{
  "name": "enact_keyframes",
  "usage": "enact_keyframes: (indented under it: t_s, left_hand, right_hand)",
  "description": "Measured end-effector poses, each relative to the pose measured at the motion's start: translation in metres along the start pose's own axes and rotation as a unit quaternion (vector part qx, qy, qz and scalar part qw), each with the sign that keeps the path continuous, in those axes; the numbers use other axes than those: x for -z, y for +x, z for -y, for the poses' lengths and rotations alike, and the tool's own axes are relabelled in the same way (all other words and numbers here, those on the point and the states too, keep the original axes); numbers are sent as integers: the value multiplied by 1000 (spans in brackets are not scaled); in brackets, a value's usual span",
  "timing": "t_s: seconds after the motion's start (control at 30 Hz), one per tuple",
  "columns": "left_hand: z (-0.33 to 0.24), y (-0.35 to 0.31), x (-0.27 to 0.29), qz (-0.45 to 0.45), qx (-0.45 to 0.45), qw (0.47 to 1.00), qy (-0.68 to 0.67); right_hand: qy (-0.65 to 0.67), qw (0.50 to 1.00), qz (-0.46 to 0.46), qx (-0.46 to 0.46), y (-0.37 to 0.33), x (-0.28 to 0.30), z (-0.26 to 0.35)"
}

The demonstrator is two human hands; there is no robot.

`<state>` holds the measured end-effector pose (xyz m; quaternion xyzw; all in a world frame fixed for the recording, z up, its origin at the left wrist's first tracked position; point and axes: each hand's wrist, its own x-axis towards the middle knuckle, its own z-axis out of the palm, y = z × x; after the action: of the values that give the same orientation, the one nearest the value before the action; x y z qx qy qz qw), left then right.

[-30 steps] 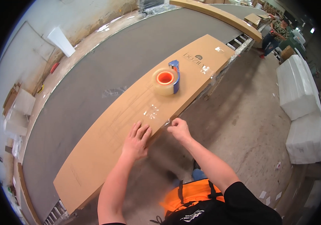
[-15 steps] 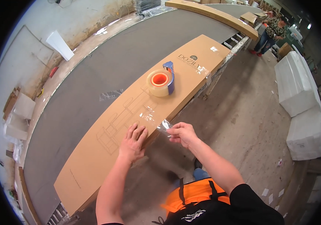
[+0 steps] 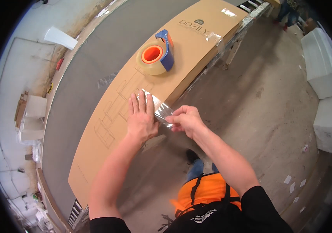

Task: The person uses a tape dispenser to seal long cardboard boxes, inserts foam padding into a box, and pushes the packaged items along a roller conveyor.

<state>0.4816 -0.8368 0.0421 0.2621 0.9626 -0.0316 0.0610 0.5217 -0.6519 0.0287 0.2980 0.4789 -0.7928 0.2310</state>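
A long flat cardboard box [image 3: 197, 42] lies across a grey conveyor belt [image 3: 92, 73]. My left hand [image 3: 140, 118] presses flat on the box's near edge, fingers spread, on one end of a clear tape strip [image 3: 161, 110]. My right hand [image 3: 185, 121] pinches the strip's loose end just off the box's edge, holding it taut. A tape dispenser [image 3: 157, 54] with a blue handle, an orange core and a roll of clear tape rests on the box top beyond my hands.
White foam blocks [image 3: 327, 85] are stacked on the concrete floor at the right. Roller rails [image 3: 247, 19] carry the box's far end. Another person's legs [image 3: 288, 9] show at the top right. White boxes [image 3: 32, 116] sit at the left past the belt.
My view has closed in on the box. My right hand has pulled the tape strip off the box's edge while my left hand stays flat on it.
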Motion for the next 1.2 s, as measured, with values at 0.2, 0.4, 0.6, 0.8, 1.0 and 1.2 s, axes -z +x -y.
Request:
enact_keyframes:
  t_s: [0.2, 0.4, 0.6, 0.8, 1.0, 1.2]
  left_hand:
    - [-4, -8, -18, 20, -25, 997, 64]
    - [5, -11, -26, -45, -89, 994, 55]
    - [12, -9, -27, -68, -124, 989, 48]
    - [-4, -3, -14, -31, -113, 993, -7]
    - [3, -16, -20, -73, -99, 989, 84]
    - [2, -18, -24, -97, -109, 986, 76]
  right_hand:
    - [9, 998, 49, 48, 14, 15, -31]
    - [-19, 988, 78, 128, 42, 23, -61]
    - [-46, 960, 2, 277, 81, 4, -73]
    - [-16, 937, -12, 350, 99, 4, -89]
    - [-148, 869, -135, 453, 110, 5, -109]
    - [-184, 853, -125, 471, 121, 7, -121]
